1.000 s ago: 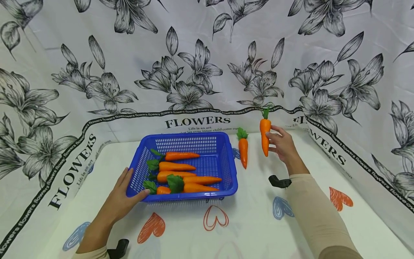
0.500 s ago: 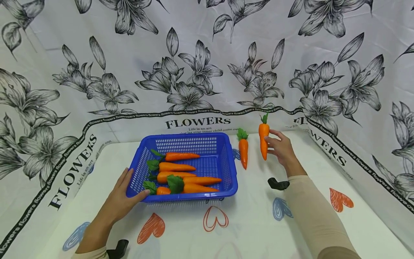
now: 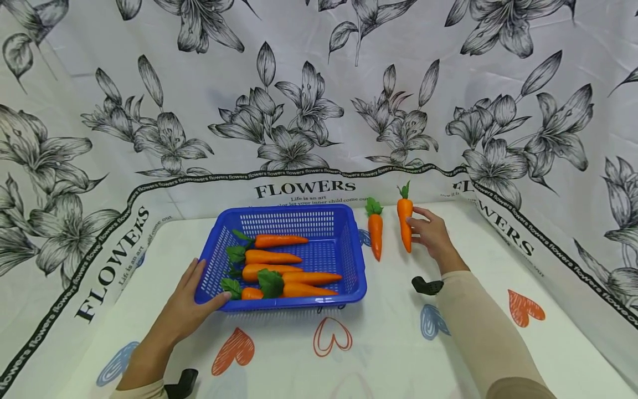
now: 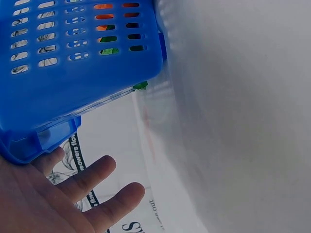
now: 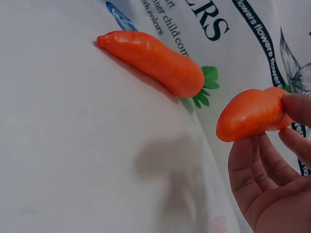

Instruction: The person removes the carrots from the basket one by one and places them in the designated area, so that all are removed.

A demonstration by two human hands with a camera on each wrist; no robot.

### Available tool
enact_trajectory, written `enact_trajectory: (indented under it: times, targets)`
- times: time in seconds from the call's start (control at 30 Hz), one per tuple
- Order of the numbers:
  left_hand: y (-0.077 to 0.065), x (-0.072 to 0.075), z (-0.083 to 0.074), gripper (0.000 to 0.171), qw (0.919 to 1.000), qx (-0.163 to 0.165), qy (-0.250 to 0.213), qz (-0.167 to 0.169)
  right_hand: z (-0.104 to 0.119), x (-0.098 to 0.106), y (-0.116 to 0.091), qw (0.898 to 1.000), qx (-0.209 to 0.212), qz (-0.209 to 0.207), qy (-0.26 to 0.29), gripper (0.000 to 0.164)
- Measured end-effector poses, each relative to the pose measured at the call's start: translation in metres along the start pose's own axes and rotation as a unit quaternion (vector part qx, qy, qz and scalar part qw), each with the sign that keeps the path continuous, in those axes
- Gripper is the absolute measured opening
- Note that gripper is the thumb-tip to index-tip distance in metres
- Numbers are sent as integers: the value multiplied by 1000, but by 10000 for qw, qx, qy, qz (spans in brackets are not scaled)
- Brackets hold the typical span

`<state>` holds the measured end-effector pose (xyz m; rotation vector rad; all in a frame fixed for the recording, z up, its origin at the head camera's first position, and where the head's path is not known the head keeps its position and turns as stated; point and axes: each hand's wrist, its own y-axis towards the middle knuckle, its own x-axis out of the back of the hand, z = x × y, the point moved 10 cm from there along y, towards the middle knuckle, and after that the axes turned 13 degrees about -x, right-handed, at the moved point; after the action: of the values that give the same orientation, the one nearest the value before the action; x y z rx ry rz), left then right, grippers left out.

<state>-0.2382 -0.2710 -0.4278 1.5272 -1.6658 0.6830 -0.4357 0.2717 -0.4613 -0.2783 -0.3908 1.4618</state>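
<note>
Beside the blue basket, my right hand pinches a carrot.
Lowered, it seems not yet set down; my straight-fingered left hand touches the basket.

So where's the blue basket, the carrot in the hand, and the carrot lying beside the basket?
Blue basket [image 3: 291,303]: head view, front rim.
Held carrot [image 3: 404,212]: head view, orange body.
Lying carrot [image 5: 156,60]: right wrist view, orange body.

White flower-printed cloth hangs behind a heart-patterned white table.
</note>
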Motion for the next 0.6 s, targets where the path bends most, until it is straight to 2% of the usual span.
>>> enact_trajectory:
  times: [0.4,0.6]
  targets:
    - [2,0,0,103,10000,37,-13,2,-23,-3,14,9980,-262,-68,-569,60]
    - [1,0,1,102,10000,-2,-48,-34,-24,-6,18,9956,-171,-106,-912,59]
